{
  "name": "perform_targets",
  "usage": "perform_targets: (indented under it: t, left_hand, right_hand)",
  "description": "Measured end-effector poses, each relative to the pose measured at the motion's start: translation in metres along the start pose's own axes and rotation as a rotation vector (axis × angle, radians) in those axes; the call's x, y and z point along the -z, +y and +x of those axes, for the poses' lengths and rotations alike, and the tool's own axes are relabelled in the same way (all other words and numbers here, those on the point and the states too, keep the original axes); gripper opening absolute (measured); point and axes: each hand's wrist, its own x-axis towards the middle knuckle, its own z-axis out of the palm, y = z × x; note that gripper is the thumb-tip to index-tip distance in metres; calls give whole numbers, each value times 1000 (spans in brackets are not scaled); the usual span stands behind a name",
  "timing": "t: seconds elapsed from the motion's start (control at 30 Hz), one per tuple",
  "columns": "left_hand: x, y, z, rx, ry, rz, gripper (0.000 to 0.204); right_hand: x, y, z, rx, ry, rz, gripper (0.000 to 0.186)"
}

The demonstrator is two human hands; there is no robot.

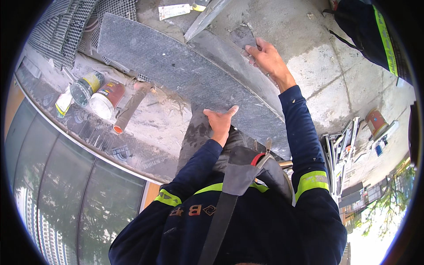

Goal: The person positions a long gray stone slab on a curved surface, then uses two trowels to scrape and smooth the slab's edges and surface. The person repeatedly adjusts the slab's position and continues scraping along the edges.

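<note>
A long dark-grey stone slab (170,66) slants across in front of me, its near side by my knee. My left hand (219,123) rests on the near part of the slab, thumb stretched to the right and apart from the fingers. Beyond the far edge, my right hand (268,59) is closed, pinching a small thin grey flat piece (243,36) between thumb and fingers. Whether that piece is a scraper blade, a sheet or a chip cannot be told. A lighter grey strip (221,55) runs along the slab's far side.
Left of the slab lie a red-brown tub (108,99), a dark bucket (86,88) and a cardboard tube (131,108). Plastic mesh panels (62,31) stack at upper left. Another person's dark sleeve (366,31) shows upper right; metal strips (342,154) and a bucket (376,123) lie right.
</note>
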Motion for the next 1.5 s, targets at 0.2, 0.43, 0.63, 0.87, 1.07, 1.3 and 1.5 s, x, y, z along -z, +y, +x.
perform_targets:
  t: [0.2,0.43,0.63,0.87,1.07,1.3,1.5]
  left_hand:
    - [-2,-13,2,-27,4,-76,96]
    - [-5,-11,4,-47,29,-70,100]
    - [2,5,-4,54,-28,-76,99]
    - [-4,-12,5,22,-19,-93,117]
    - [-3,5,4,51,-125,-187,123]
    - [7,11,-6,88,-88,-122,123]
    - [7,3,-1,67,-74,-119,117]
  right_hand:
    - [8,22,9,-163,274,-678,54]
    - [10,-51,4,113,257,-304,59]
    - [15,-99,43,260,297,-538,57]
    - [20,-77,66,312,332,-699,53]
    - [59,25,24,-38,201,-704,53]
    - [38,-38,-26,49,116,-21,40]
    - [-28,-60,-52,333,278,-481,30]
